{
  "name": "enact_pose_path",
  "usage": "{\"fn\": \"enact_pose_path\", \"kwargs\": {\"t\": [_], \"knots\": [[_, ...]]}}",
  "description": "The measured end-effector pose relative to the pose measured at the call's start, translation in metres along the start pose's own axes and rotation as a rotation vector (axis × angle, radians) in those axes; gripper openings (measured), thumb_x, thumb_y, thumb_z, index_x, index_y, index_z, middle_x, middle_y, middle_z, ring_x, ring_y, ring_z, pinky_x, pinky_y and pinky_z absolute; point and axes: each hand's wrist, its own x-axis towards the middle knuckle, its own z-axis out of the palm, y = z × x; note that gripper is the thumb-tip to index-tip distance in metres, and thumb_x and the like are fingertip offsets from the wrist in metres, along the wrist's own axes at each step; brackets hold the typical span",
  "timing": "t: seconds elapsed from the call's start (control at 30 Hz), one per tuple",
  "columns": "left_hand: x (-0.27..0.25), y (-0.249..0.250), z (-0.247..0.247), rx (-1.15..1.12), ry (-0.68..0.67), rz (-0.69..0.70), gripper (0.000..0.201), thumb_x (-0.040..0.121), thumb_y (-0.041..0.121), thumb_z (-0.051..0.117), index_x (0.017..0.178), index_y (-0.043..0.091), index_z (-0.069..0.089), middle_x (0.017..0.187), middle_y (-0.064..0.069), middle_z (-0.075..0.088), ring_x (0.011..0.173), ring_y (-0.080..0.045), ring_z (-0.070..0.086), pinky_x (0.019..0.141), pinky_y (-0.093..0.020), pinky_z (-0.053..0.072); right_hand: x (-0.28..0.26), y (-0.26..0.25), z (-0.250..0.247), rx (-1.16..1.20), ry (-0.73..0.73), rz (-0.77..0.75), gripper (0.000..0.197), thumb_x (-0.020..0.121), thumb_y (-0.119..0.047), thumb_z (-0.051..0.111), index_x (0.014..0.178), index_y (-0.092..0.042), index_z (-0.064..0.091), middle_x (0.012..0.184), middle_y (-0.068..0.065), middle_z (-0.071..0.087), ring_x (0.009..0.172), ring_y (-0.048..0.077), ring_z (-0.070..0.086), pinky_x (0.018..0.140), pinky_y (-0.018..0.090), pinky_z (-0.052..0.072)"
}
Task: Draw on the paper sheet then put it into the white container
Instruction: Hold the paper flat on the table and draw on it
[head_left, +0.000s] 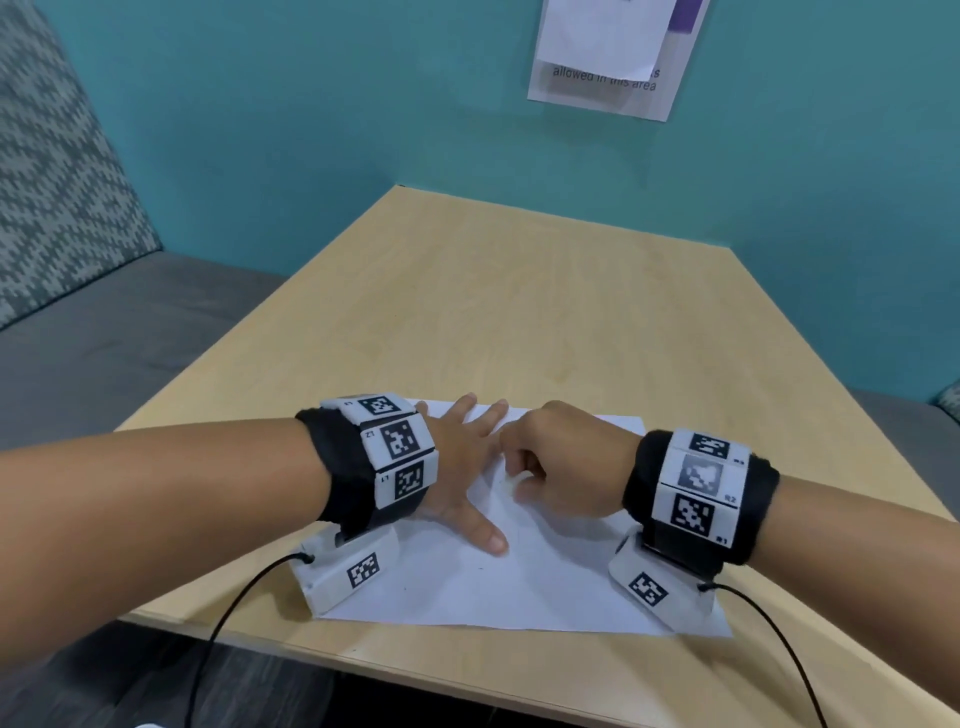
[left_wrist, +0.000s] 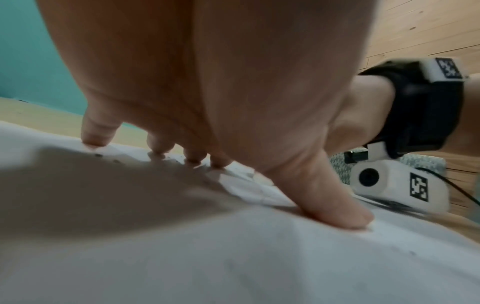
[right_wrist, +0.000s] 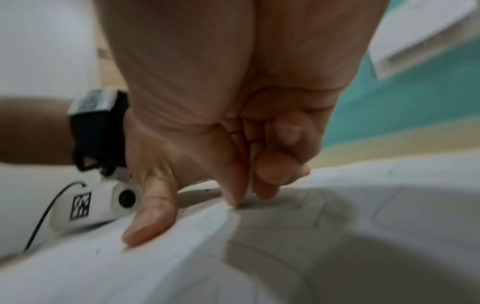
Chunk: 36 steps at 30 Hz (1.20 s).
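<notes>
Toward the desk's (head_left: 519, 312) 6 o'clock edge lies the paper sheet (head_left: 519, 587); the left hand (head_left: 462, 467) presses it flat with spread fingers, while at its 3 o'clock the right hand (head_left: 561, 462) pinches a small white drawing tool (right_wrist: 248, 185) against it

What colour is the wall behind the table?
Plain teal wall, clearest in the head view.

One paper sheet (head_left: 519, 582), one table (head_left: 519, 291), two wall notices (head_left: 613, 57).
</notes>
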Motion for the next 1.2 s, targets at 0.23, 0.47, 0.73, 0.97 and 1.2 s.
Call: {"fn": "enact_pose_path", "kwargs": {"t": [0.23,0.47,0.73,0.97,1.2], "knots": [[0.002,-0.001,0.001,0.029,-0.007,-0.033,0.12,0.069,0.086,0.055,0.155,0.039,-0.014,0.162,0.007,-0.029,0.149,-0.03,-0.024,0.116,-0.068,0.002,0.008,0.005,-0.007,-0.033,0.043,0.023,0.017,0.078,-0.015,0.064,0.065,-0.02,0.055,0.062,-0.007,0.052,0.062,0.014,0.048,0.059,0.028,0.04],[0.005,-0.002,0.004,0.056,0.006,-0.034,0.121,0.067,0.09,0.051,0.154,0.039,-0.016,0.162,0.008,-0.028,0.148,-0.034,-0.026,0.113,-0.072,-0.004,0.016,0.008,-0.014,-0.059,0.068,0.034,0.005,0.078,-0.013,0.065,0.075,-0.012,0.061,0.064,-0.008,0.049,0.066,0.019,0.052,0.063,0.03,0.043],[0.005,-0.003,0.004,0.067,-0.002,-0.076,0.122,0.064,0.093,0.049,0.152,0.043,-0.019,0.161,0.001,-0.031,0.145,-0.038,-0.031,0.11,-0.075,-0.007,0.015,0.006,-0.015,-0.088,0.053,0.012,0.012,0.079,-0.012,0.063,0.072,-0.018,0.055,0.061,-0.011,0.045,0.064,0.016,0.047,0.063,0.027,0.038],[0.002,-0.001,0.003,0.07,-0.007,-0.085,0.121,0.065,0.092,0.05,0.154,0.04,-0.014,0.161,0.001,-0.032,0.145,-0.036,-0.032,0.111,-0.072,-0.006,0.0,-0.006,-0.003,-0.06,-0.069,-0.088,0.004,0.08,-0.015,0.061,0.081,-0.018,0.06,0.078,0.0,0.063,0.068,0.017,0.052,0.066,0.032,0.048],[0.005,-0.005,0.007,0.063,0.008,-0.079,0.124,0.062,0.093,0.05,0.152,0.044,-0.02,0.162,0.0,-0.029,0.146,-0.038,-0.03,0.109,-0.076,-0.005,-0.006,-0.007,-0.004,-0.062,-0.028,-0.086,0.001,0.079,-0.012,0.06,0.079,-0.012,0.059,0.064,-0.006,0.053,0.06,0.01,0.047,0.062,0.03,0.044]]}}
